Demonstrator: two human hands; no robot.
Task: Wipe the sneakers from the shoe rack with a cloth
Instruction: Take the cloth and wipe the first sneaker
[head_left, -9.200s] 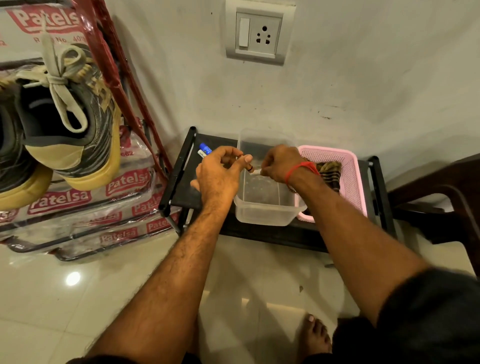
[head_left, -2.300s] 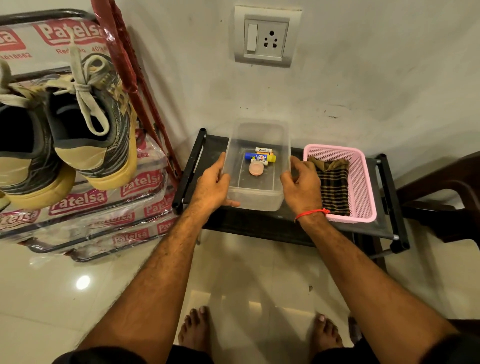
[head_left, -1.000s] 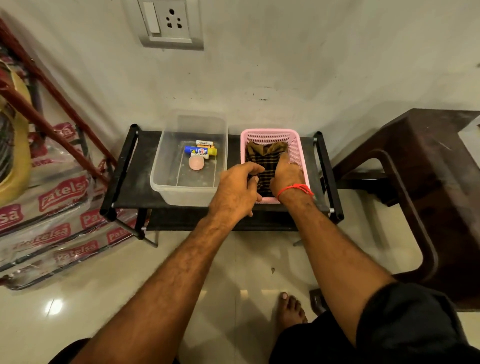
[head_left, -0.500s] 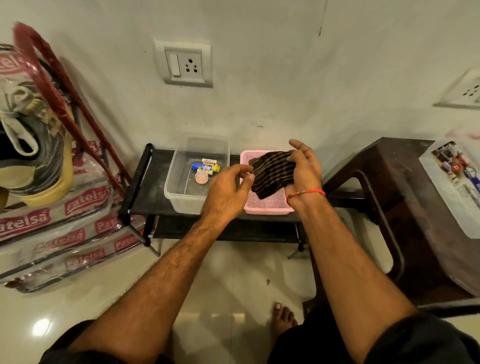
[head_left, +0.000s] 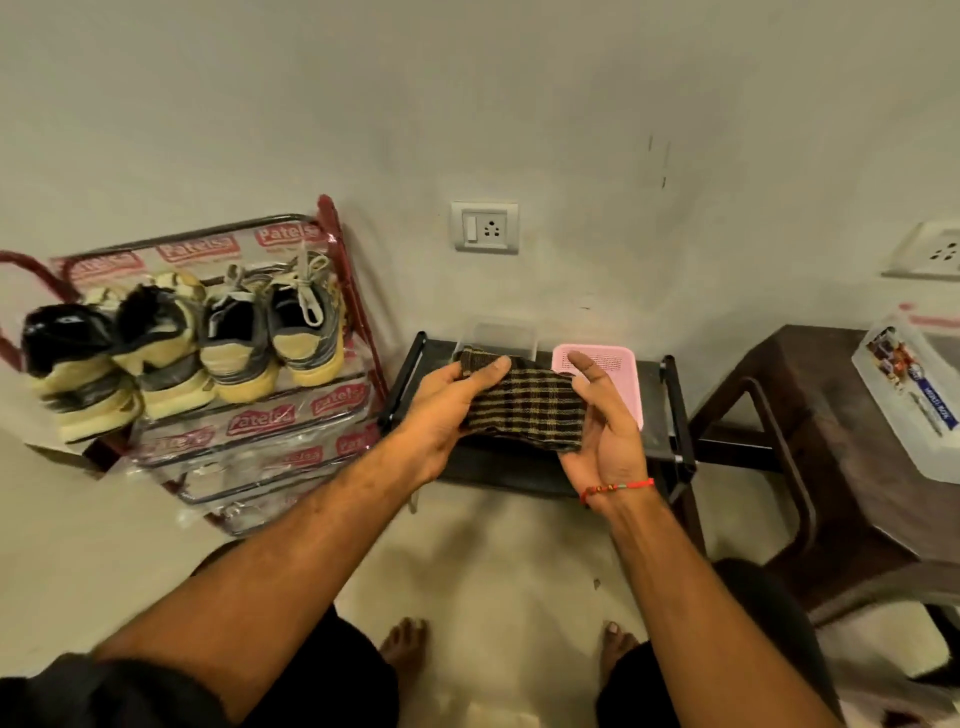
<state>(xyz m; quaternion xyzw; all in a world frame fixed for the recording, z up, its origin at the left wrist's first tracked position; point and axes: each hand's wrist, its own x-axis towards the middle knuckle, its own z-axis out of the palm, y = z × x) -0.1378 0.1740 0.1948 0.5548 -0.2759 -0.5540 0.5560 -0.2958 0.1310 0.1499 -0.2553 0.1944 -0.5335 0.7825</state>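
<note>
A dark brown checked cloth (head_left: 524, 410) is stretched between my two hands above the low black stand (head_left: 675, 415). My left hand (head_left: 449, 405) pinches its left end with the thumb on top. My right hand (head_left: 602, 421) holds its right end, palm turned inward and fingers partly spread. Several grey sneakers with yellow soles (head_left: 291, 338) stand heels outward on the top shelf of the red shoe rack (head_left: 343, 270) at the left, apart from both hands.
A pink basket (head_left: 608, 364) and a clear plastic tub (head_left: 498, 332) sit on the black stand by the wall. A dark brown table (head_left: 831, 431) with a white box (head_left: 914, 395) stands at the right. My bare feet are on the tiled floor.
The cloth has been lifted clear of the pink basket and spread out between both hands. My view has pulled back and up, bringing the shoe rack with the sneakers into sight.
</note>
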